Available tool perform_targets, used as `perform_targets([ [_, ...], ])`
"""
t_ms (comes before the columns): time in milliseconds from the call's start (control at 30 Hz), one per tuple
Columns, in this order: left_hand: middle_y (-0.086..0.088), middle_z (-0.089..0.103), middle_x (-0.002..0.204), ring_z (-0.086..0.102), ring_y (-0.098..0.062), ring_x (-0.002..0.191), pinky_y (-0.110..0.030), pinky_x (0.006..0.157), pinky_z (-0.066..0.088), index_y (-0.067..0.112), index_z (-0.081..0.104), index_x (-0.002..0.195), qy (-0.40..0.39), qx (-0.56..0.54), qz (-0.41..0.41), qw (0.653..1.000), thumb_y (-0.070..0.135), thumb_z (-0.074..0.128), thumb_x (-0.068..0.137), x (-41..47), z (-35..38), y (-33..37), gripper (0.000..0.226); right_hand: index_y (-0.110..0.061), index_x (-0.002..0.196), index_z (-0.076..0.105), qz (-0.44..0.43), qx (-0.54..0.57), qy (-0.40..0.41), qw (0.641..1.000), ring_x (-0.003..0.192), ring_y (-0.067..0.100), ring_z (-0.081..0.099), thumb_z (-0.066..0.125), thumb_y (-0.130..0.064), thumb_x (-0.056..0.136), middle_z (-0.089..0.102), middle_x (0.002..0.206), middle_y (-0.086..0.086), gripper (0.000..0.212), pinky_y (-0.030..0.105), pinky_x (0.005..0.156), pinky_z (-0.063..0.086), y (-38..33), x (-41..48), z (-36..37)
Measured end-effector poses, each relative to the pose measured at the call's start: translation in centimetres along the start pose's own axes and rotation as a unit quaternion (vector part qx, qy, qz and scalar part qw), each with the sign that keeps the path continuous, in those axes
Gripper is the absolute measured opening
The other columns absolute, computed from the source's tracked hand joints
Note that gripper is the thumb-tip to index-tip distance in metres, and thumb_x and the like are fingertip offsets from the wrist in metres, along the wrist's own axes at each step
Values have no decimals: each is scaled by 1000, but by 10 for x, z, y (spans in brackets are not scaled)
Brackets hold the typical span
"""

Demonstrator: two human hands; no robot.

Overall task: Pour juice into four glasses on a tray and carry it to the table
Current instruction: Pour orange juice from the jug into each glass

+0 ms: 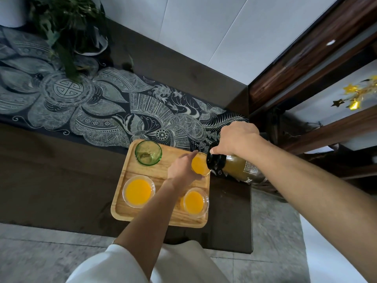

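A wooden tray [163, 218] lies on the dark counter and carries four glasses. The two near glasses, one at the left [138, 190] and one at the right [195, 202], hold orange juice. An empty green glass [148, 152] stands at the tray's far left. My left hand [182, 168] grips the far right glass [200, 165], which has juice in it. In my right hand [237, 139] is the juice bottle [234, 166], tilted with its dark neck over that glass's rim.
A dark patterned runner [91, 103] crosses the counter behind the tray. A potted plant [69, 31] stands at the far left. A dark wooden cabinet frame [306, 64] rises on the right. The counter's near edge [61, 227] meets a grey tiled floor.
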State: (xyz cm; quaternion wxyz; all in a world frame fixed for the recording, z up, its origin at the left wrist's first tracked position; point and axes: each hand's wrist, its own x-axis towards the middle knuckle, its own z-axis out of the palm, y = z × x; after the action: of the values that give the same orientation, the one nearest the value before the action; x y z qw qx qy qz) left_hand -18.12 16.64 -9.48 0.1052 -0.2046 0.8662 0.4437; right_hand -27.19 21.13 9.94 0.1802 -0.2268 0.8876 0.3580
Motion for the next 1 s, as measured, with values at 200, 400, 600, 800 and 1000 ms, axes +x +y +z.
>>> perform_targets([
  [200,2,58,138,60,-25,118,-38,85,55,39,30,154,1,2,-3,1000,41,89,67,1,1,-1,105,-21,125,62,-2,-4,1,1000,116,29,58,59,-76,81,61,123,3,71,37,73,43,2,-2,0],
  [400,2,57,140,60,-25,119,-39,85,56,39,30,154,3,9,-1,1000,42,89,67,1,1,0,105,-21,125,63,-3,-20,9,1000,114,28,58,59,-76,81,61,122,4,71,36,72,43,-1,-1,-3],
  [600,1,58,138,61,-25,116,-38,82,56,40,28,154,6,17,0,1000,42,89,68,0,1,0,105,-20,124,62,-4,-1,11,1000,114,30,58,58,-79,79,61,123,5,74,38,74,44,3,3,7],
  [800,3,60,136,62,-24,116,-40,83,57,44,27,154,15,30,-4,999,43,88,68,-1,3,1,105,-20,119,64,-16,62,22,998,114,32,58,55,-84,74,62,123,7,79,40,82,49,20,12,34],
  [1000,2,63,134,62,-22,117,-39,86,57,41,27,155,30,40,0,999,44,88,66,-1,5,2,108,-16,112,64,-29,135,33,990,107,32,61,51,-90,72,63,121,10,86,37,73,47,39,13,72],
])
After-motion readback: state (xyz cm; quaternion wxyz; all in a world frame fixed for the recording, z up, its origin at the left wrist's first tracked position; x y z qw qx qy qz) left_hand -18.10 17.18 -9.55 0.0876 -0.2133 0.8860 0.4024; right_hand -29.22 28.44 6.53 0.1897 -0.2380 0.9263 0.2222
